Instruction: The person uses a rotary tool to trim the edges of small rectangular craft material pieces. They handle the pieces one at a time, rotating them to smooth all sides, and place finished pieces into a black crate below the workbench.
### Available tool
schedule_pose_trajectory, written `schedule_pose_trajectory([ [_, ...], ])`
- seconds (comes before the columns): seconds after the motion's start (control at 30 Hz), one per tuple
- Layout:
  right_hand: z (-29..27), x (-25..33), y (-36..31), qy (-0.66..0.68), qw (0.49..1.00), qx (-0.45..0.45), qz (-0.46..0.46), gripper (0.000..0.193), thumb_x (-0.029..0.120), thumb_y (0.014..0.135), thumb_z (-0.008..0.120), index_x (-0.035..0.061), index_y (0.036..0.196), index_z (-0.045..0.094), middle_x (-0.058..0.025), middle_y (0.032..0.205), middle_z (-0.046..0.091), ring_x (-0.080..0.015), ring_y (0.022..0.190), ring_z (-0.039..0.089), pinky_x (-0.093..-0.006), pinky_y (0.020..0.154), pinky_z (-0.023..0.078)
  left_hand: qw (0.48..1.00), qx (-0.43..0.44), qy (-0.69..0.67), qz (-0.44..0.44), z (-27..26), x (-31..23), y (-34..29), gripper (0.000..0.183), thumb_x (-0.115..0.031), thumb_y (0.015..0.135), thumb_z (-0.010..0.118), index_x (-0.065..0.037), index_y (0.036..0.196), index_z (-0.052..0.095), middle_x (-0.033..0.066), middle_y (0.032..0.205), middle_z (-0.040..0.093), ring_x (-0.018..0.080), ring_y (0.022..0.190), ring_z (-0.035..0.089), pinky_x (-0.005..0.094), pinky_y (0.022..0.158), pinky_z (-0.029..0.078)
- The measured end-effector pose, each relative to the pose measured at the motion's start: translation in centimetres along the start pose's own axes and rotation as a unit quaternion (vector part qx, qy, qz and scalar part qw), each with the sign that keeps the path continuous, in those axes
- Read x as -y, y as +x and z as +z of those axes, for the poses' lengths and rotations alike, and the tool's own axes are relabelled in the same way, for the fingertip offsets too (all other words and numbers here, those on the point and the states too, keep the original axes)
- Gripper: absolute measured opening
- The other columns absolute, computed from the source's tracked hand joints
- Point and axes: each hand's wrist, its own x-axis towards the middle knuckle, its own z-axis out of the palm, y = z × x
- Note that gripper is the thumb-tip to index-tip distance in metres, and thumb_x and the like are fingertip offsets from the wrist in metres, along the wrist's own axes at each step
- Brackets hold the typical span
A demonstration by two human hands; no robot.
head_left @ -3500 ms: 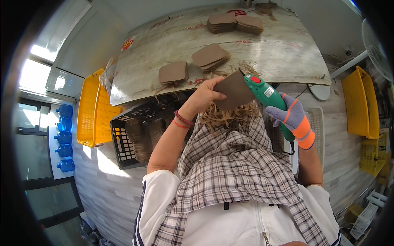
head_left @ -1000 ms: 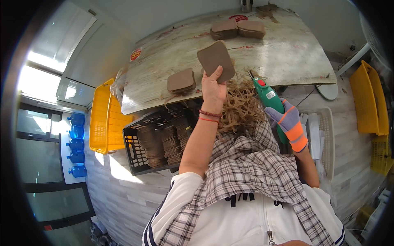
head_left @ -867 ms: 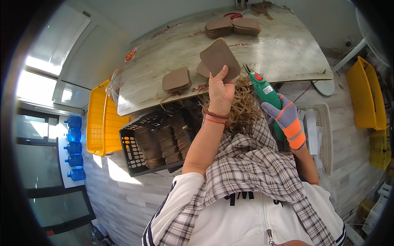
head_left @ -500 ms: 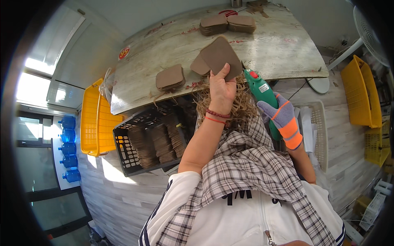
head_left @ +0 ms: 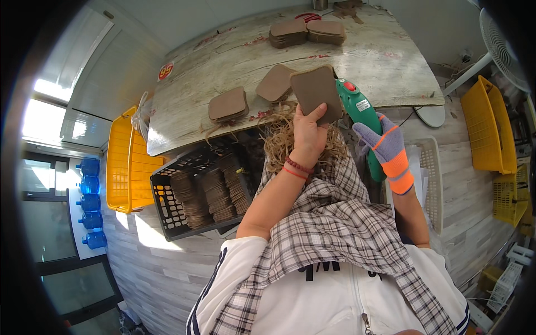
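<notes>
My bare left hand (head_left: 311,129) pinches a brown, round-cornered flat piece (head_left: 316,92) by its lower edge, thumb on top. In my gloved right hand (head_left: 386,146) is a green handheld electric cutter (head_left: 359,107) with a red button. The cutter's head touches or nearly touches the right edge of the piece; its blade is too small to make out. Long brown trimmed strips (head_left: 277,146) heap on my lap below my left hand. On the table lie another brown piece (head_left: 273,82) and a low stack of them (head_left: 228,105).
Further stacks (head_left: 288,33) of brown pieces stand at the table's far side (head_left: 385,61). A black crate (head_left: 162,207) packed with pieces sits under the near left edge. Yellow crates (head_left: 118,167) stand left and right (head_left: 484,125). A white basket (head_left: 435,195) is by my right arm.
My left hand has moved slightly right and turned the brown piece more upright. My right hand with the cutter has stayed close to its right edge.
</notes>
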Motion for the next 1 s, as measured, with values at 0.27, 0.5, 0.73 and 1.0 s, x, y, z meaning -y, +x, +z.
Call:
schedule_pose_trajectory([
  [0.27, -2.2, 0.9, -0.7, -0.027, 0.998, 0.046, 0.018, 0.043, 0.022, 0.078, 0.076, -0.0027, 0.107, 0.056, -0.0023, 0.069, 0.060, -0.0071, 0.049, 0.053, -0.0209, 0.046, 0.044, 0.986, 0.069, 0.152, 0.022, -2.2, -3.0, 0.7, 0.033, 0.012, 0.080, 0.060, -0.002, 0.110, 0.057, 0.0092, 0.104, 0.065, 0.0221, 0.094, 0.063, 0.0377, 0.083, 0.055],
  [0.5, -3.7, 1.2, -1.7, -0.100, 0.987, 0.121, 0.046, 0.043, 0.017, 0.079, 0.073, -0.0021, 0.113, 0.054, -0.0033, 0.072, 0.059, -0.0078, 0.056, 0.055, -0.0231, 0.049, 0.047, 0.940, 0.142, 0.307, -0.049, -3.7, -8.1, 1.3, 0.046, 0.014, 0.076, 0.062, -0.001, 0.120, 0.056, 0.0080, 0.107, 0.065, 0.0175, 0.094, 0.063, 0.0325, 0.082, 0.054],
  [0.73, -2.7, 0.9, -2.2, -0.122, 0.983, 0.130, 0.037, 0.046, 0.020, 0.079, 0.073, -0.0016, 0.115, 0.055, -0.0023, 0.074, 0.059, -0.0072, 0.057, 0.054, -0.0224, 0.052, 0.046, 0.906, 0.131, 0.376, -0.144, -4.1, -9.1, 0.2, 0.048, 0.013, 0.073, 0.064, 0.001, 0.119, 0.058, 0.0060, 0.106, 0.065, 0.0149, 0.093, 0.061, 0.0299, 0.086, 0.049],
  [1.0, -1.4, 0.6, -1.0, -0.089, 0.984, 0.143, 0.049, 0.041, 0.021, 0.079, 0.073, -0.0022, 0.108, 0.056, -0.0027, 0.073, 0.058, -0.0074, 0.056, 0.054, -0.0225, 0.050, 0.046, 0.897, 0.121, 0.373, -0.204, -4.2, -9.0, -0.9, 0.048, 0.012, 0.070, 0.064, 0.001, 0.116, 0.057, 0.0054, 0.104, 0.064, 0.0137, 0.094, 0.058, 0.0282, 0.085, 0.046],
])
